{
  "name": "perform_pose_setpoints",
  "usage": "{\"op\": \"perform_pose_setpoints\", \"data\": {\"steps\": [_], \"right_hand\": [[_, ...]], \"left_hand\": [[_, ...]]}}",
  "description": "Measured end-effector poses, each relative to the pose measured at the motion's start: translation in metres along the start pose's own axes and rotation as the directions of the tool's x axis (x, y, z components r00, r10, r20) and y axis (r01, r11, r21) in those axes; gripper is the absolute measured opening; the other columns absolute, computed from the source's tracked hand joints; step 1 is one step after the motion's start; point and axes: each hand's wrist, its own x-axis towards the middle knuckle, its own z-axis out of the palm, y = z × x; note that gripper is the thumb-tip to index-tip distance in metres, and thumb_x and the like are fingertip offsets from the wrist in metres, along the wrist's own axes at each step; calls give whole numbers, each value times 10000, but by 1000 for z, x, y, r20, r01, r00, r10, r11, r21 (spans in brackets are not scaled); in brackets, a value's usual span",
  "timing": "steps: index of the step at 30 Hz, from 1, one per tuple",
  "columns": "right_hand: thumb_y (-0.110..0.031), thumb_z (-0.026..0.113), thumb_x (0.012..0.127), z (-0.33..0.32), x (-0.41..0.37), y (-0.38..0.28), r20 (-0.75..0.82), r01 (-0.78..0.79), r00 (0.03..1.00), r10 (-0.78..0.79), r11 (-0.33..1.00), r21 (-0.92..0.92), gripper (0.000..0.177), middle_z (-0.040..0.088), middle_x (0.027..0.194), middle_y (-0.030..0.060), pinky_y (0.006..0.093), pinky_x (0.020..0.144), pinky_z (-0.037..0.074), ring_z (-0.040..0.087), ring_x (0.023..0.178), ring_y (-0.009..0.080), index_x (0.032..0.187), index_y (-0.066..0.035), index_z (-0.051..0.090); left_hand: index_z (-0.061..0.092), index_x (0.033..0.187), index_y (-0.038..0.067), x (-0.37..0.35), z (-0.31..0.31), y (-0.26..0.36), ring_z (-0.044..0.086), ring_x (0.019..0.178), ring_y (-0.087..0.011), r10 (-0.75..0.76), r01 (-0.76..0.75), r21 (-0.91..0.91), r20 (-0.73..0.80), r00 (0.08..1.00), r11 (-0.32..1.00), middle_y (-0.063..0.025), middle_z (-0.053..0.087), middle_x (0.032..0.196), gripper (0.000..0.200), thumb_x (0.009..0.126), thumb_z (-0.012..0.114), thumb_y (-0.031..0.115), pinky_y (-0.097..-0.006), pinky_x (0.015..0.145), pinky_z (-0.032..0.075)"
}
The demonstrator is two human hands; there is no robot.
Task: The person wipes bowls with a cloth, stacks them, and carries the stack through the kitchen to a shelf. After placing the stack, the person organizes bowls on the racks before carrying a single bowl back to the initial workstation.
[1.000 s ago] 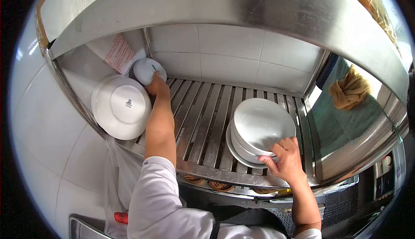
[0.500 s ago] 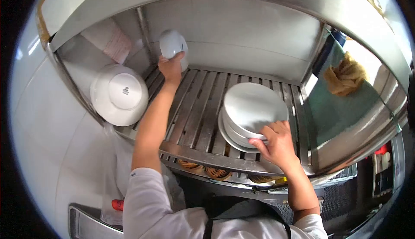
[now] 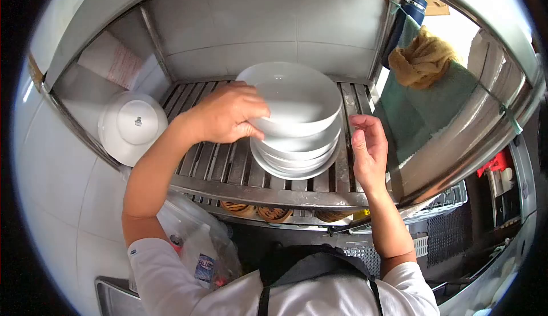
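Note:
A stack of white bowls (image 3: pixel 302 164) sits on the slatted metal shelf in front of me. Its top bowl (image 3: pixel 291 90) is wide, with the open side up, and rests over the bowls below. My left hand (image 3: pixel 228 112) pinches this top bowl at its left rim, thumb below and fingers above. To the right of the stack, my right hand (image 3: pixel 370 151) is apart from the bowls, with its fingers loosely curved and nothing in them. Against the left wall leans another white dish (image 3: pixel 132 129), its marked base facing me.
The slatted shelf (image 3: pixel 214 164) has a metal front edge. On the right hang a green cloth (image 3: pixel 422 110) and a brown rag (image 3: pixel 422 59), near a dark blue bottle (image 3: pixel 412 9). Woven baskets (image 3: pixel 274 213) sit below. A plastic bag (image 3: pixel 200 242) is at lower left.
My left hand has brought a white bowl from the back left corner to the top of the stack. My right hand has let go of the stack's rim. The view has shifted.

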Motion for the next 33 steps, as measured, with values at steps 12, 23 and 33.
{"op": "perform_pose_setpoints", "data": {"steps": [12, 23, 33], "right_hand": [[-457, 424, 1055, -6, -3, 2, -58, -60, 996, 62, 998, 31, 503, 614, 1057, 62, 289, 913, 404, 531, 986, 144, 1112, 13, 596], [-590, 297, 1038, 22, -11, 48, -138, -289, 946, 295, 955, 62, 763, 455, 1439, 221, 396, 1149, 263, 398, 1366, 295, 1409, 67, 408], [-699, 203, 993, 44, -9, 80, -14, -272, 961, 276, 953, 131, 921, 436, 1470, 238, 380, 1161, 241, 380, 1390, 314, 1446, 83, 377]], "left_hand": [[683, 918, 57, 1, 35, -1, 576, 769, -285, 41, -47, -81, -75, 996, 996, -68, 636, 766, 373, 722, 805, 349, -408, 746, 457], [395, 1454, 9, -33, 117, -56, 418, 1340, -226, -513, -156, -782, -531, 675, 604, -101, 479, 1443, 960, 867, 476, 766, -405, 1142, 283], [442, 1457, 110, -41, 197, -61, 429, 1341, -239, -752, -141, -989, -61, 656, -43, -60, 497, 1454, 799, 952, 354, 723, -410, 1128, 322]]}}
